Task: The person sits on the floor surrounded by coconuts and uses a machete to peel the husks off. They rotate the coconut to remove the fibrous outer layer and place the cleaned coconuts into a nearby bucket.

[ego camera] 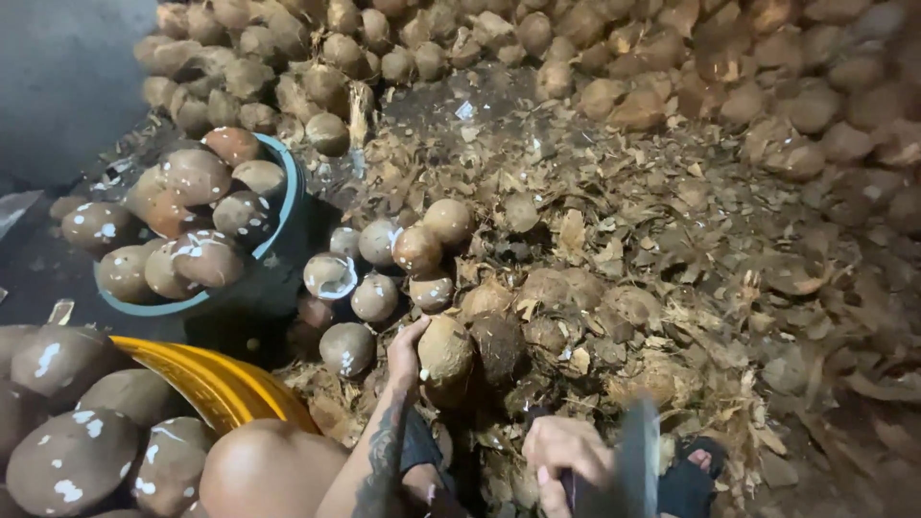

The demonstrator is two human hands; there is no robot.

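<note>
My left hand (408, 353) rests on a brown coconut (446, 350) standing upright at the foot of a heap of husk scraps, fingers curled around its left side. My right hand (564, 456) is low in the view, closed around the handle of a dark, blurred blade (635, 470) that points upward. A darker, hairy coconut (499, 345) sits just right of the held one. Several shelled coconuts (384, 264) lie loose behind it.
A teal tub (278, 225) at the left is heaped with shelled coconuts. A yellow basket (216, 379) at lower left holds more. Unshelled coconuts (672, 67) are piled along the back. Shell chips and husk (672, 269) cover the ground. My sandalled foot (700, 460) is at the bottom.
</note>
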